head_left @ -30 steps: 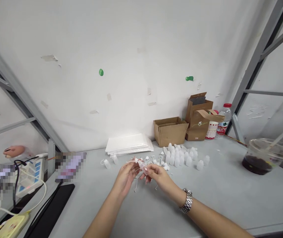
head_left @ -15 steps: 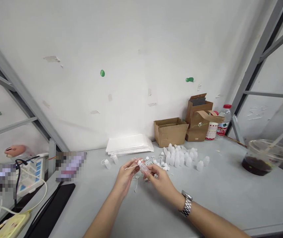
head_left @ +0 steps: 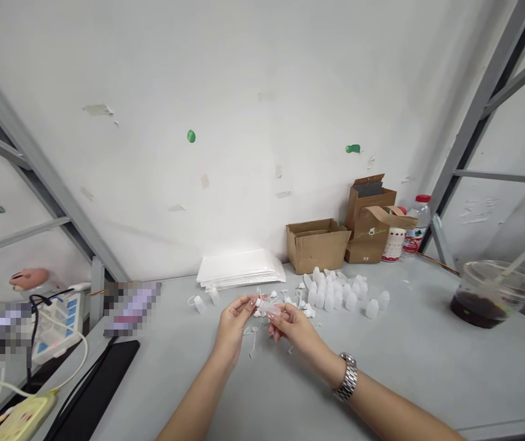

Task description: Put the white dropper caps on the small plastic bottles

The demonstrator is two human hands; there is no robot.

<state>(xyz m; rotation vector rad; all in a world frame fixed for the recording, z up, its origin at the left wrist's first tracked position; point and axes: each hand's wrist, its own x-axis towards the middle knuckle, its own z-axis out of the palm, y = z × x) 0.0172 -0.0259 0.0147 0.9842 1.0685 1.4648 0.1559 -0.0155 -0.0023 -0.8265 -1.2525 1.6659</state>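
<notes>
Small bottle (head_left: 270, 308) held crosswise over the tabletop (head_left: 174, 361), left of the bottle cluster (head_left: 329, 299).
The left hand (head_left: 232, 326) pinches its white top; the right hand's (head_left: 295, 326) fingers grip its translucent body. Its long axis runs left to right, base slightly nearer, with both hands touching it.

Small bottle (head_left: 270, 308) now nearer level between the hands; steeper slant half a second ago. Its cap (head_left: 258, 302), previously angled more toward the worktop's (head_left: 174, 349) back edge, now points more toward the left edge. Left hand (head_left: 233, 323): thumb and fingertips, looser earlier, now pinch the cap. Thin white strap across left fingers drops from view.
</notes>
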